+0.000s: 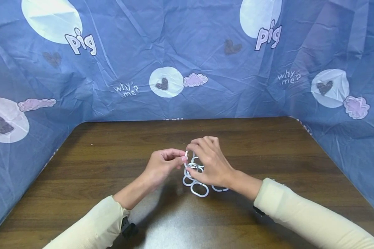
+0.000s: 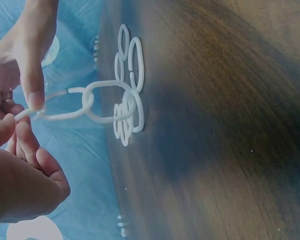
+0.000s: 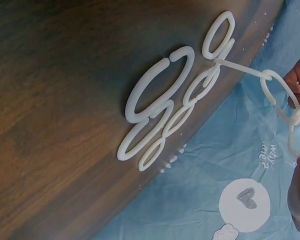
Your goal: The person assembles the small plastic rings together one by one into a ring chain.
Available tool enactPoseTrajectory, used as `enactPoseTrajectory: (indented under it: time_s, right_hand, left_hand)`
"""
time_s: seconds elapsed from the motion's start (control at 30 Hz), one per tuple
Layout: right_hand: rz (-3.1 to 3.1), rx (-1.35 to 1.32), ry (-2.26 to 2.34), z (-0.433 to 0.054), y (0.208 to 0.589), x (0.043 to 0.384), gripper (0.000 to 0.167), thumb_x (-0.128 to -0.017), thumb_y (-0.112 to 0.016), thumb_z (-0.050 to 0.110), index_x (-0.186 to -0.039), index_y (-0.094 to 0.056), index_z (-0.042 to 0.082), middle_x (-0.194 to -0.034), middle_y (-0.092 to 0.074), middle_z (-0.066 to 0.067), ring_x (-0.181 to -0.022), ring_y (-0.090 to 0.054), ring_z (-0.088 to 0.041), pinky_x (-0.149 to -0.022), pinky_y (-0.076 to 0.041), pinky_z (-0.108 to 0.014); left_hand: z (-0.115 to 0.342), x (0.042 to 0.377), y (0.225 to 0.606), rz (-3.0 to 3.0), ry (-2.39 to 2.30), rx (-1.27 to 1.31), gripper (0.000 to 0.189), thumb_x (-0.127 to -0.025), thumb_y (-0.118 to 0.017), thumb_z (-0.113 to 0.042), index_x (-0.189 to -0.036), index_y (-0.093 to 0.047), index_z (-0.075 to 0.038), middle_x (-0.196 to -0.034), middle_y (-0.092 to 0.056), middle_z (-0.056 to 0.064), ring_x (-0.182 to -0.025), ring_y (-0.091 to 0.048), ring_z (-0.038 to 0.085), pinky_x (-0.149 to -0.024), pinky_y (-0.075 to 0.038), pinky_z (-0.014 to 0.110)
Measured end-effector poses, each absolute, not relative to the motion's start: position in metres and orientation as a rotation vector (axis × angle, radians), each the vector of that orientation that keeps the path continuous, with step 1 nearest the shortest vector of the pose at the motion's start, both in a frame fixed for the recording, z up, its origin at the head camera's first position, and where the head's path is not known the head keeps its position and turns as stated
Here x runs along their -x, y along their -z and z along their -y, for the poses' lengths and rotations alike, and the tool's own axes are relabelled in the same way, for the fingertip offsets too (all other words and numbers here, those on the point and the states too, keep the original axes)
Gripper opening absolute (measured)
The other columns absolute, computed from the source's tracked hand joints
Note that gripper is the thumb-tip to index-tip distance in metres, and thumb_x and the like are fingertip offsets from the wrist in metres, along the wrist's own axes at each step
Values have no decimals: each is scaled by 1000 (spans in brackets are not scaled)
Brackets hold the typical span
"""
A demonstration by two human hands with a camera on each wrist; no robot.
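My left hand (image 1: 162, 167) pinches a white oval link (image 2: 23, 114) between thumb and fingers, above the table. From the right comes my right hand (image 1: 210, 162), its fingers curled and its thumb on a link of the same short chain. A hanging link (image 2: 67, 118) joins these to more links below, and the chain runs down to the pile. Several white links (image 3: 144, 80) lie linked or overlapping on the wood, some with a visible gap in the oval. Both hands' fingers hide part of the held links.
The dark wooden table (image 1: 112, 166) extends around the pile. One link (image 1: 220, 190) lies partly under the right wrist. A blue printed cloth (image 1: 127, 52) hangs behind and at both sides. Dark wrist bands show at the pale sleeves (image 1: 93, 221).
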State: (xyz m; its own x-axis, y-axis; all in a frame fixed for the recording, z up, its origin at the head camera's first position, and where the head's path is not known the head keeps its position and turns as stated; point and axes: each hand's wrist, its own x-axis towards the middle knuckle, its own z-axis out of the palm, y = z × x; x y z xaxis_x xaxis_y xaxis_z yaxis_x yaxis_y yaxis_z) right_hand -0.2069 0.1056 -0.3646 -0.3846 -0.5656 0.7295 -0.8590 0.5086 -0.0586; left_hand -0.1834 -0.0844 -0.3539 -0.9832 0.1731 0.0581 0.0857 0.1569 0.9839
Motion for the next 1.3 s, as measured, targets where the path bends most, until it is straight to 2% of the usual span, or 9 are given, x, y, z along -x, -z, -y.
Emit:
enactPoseTrajectory:
  time_s: [0.27, 0.43, 0.7, 0.9, 1.03, 1.3]
  right_hand:
    - [2103, -1134, -547, -114, 359, 207, 53, -75, -79, 33, -116, -60, 5, -111, -57, -9, -101, -51, -25, -91, -31, -47]
    - [2129, -1045, -616, -129, 356, 210, 49, -78, -77, 32, -116, -61, 4, -109, -57, -9, -97, -50, -25, -89, -30, -47]
    - [2232, -936, -625, -149, 368, 207, 44, -78, -78, 30, -112, -64, 6, -104, -59, -7, -94, -50, -23, -86, -30, -47]
    - [2384, -898, -555, -159, 376, 198, 47, -76, -78, 40, -108, -67, 6, -94, -63, -3, -89, -52, -20, -84, -32, -45]
    - [2523, -865, -479, -164, 379, 193, 50, -76, -76, 47, -106, -69, 7, -93, -66, -2, -89, -54, -20, -82, -33, -43]
    - [2683, -795, -328, -168, 387, 183, 44, -76, -77, 46, -95, -70, 7, -87, -69, -3, -81, -58, -20, -71, -37, -39]
  left_hand:
    - [84, 183, 354, -2344, -2005, -190, 17, -85, -71, -7, -99, -71, 2, -78, -68, 4, -67, -59, 15, -65, -49, 25]
    - [83, 183, 355, -2335, -2025, -147, 15, -85, -71, -6, -97, -70, 2, -79, -69, 5, -67, -59, 16, -66, -49, 26]
    - [84, 183, 356, -2340, -2052, -129, 15, -85, -71, -6, -97, -70, 3, -75, -66, 0, -64, -58, 14, -63, -48, 23]
    - [83, 183, 356, -2351, -2076, -117, 14, -84, -72, -6, -95, -70, 2, -75, -64, -1, -64, -57, 13, -62, -48, 21]
    - [83, 183, 356, -2349, -2079, -118, 14, -84, -72, -5, -95, -70, 3, -75, -65, -1, -65, -57, 13, -62, -48, 22]
    - [83, 184, 356, -2350, -2069, -109, 12, -84, -72, -6, -94, -70, 2, -76, -65, 0, -68, -58, 18, -62, -48, 22]
